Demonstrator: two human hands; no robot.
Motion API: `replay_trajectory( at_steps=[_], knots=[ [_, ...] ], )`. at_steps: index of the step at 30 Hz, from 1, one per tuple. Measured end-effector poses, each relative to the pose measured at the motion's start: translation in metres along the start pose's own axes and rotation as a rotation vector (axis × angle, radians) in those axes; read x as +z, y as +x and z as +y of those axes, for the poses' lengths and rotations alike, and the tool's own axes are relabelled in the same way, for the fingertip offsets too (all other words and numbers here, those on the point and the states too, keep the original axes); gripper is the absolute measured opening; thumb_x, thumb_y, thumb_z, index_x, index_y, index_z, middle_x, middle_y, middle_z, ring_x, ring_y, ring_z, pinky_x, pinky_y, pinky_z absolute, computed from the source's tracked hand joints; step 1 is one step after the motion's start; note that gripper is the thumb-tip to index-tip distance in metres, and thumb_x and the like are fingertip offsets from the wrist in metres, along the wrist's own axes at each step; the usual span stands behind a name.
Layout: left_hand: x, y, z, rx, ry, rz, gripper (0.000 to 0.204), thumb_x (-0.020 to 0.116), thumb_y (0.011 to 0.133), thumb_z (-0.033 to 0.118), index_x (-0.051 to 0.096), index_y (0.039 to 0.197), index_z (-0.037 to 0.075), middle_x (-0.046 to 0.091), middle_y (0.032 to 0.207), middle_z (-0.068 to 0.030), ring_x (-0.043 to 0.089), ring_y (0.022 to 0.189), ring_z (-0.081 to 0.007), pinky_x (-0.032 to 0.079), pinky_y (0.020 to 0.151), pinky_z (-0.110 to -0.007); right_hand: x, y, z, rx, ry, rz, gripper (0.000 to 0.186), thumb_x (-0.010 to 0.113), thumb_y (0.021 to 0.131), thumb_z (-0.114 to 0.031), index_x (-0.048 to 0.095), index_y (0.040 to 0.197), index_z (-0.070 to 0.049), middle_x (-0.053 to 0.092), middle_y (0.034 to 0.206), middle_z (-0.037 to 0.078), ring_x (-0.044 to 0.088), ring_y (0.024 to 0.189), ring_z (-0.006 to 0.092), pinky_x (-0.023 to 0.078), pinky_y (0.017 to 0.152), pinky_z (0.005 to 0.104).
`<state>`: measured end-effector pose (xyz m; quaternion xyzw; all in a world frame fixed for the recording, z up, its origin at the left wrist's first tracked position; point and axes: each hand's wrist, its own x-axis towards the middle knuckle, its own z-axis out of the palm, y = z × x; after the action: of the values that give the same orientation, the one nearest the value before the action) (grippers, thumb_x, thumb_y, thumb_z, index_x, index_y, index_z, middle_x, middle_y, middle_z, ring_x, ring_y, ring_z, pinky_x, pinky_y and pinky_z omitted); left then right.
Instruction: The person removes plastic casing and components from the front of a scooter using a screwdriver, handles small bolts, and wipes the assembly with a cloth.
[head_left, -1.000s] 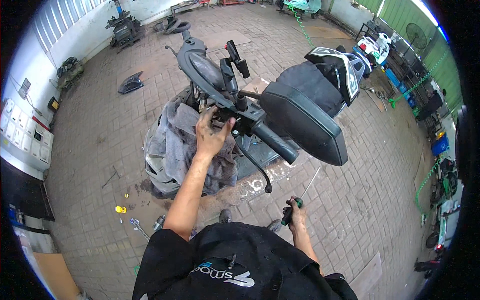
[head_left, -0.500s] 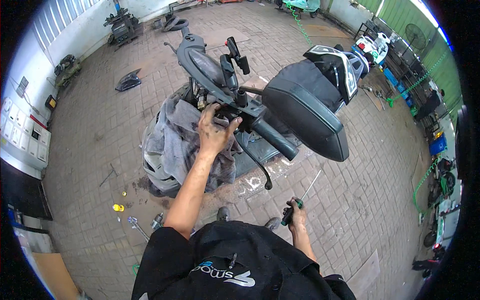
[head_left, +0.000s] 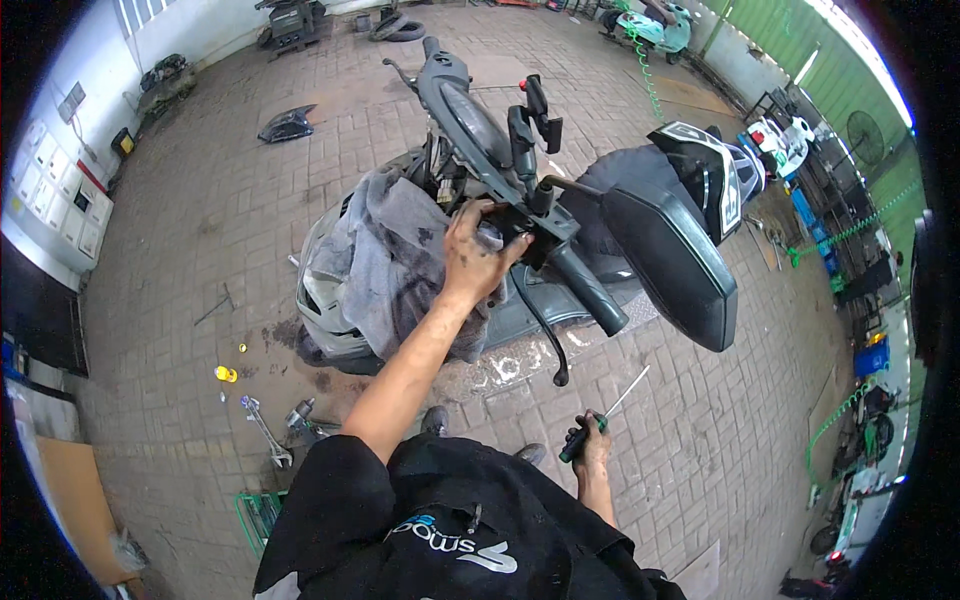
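My left hand reaches up to the partly dismantled scooter's dark handlebar housing. Its fingers and thumb grip the housing's near underside, inboard of the rubber handgrip; the fingertips are partly hidden. Below the grip hangs a black brake lever. Low on the right, my right hand is closed around the black and green handle of a screwdriver, its long shaft pointing up and away from the scooter. A grey cloth drapes over the scooter's front beside my left forearm.
A large black mirror juts out right of the handlebar. A phone holder rises above it. On the brick floor at left lie a wrench, a power tool, a yellow container and a T-handle tool. A green crate stands near my left side.
The view has shifted, so the scooter appears farther right. My left hand keeps its place at the handlebar housing. My right hand still holds the screwdriver low, its shaft tilted slightly more to the right.
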<state>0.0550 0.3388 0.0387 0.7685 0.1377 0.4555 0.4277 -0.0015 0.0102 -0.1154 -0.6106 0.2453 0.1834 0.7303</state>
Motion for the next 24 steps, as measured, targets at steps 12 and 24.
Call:
replay_trajectory(
  at_steps=[12,24],
  knots=[
    [-0.001,-0.001,-0.001,0.045,0.034,0.012,0.049,0.079,0.059,0.022,0.054,0.095,0.002,0.06,0.091,-0.0149,0.059,0.084,-0.0303,0.046,0.076,-0.037,0.002,0.008,0.001,0.008,-0.028,-0.033,0.035,0.059,0.083,-0.021,0.048,0.11,-0.003,0.055,0.087,0.011,0.054,0.059,0.0204,0.046,0.047,0.0313],
    [0.001,-0.001,0.002,0.052,0.008,0.065,0.042,0.076,0.06,0.025,0.057,0.09,0.002,0.06,0.09,-0.0132,0.056,0.088,-0.0308,0.043,0.078,-0.039,0.008,0.002,-0.006,0.026,-0.009,-0.015,0.033,0.059,0.083,-0.021,0.048,0.109,-0.003,0.054,0.086,0.011,0.053,0.059,0.0204,0.046,0.046,0.0316]
  ],
)
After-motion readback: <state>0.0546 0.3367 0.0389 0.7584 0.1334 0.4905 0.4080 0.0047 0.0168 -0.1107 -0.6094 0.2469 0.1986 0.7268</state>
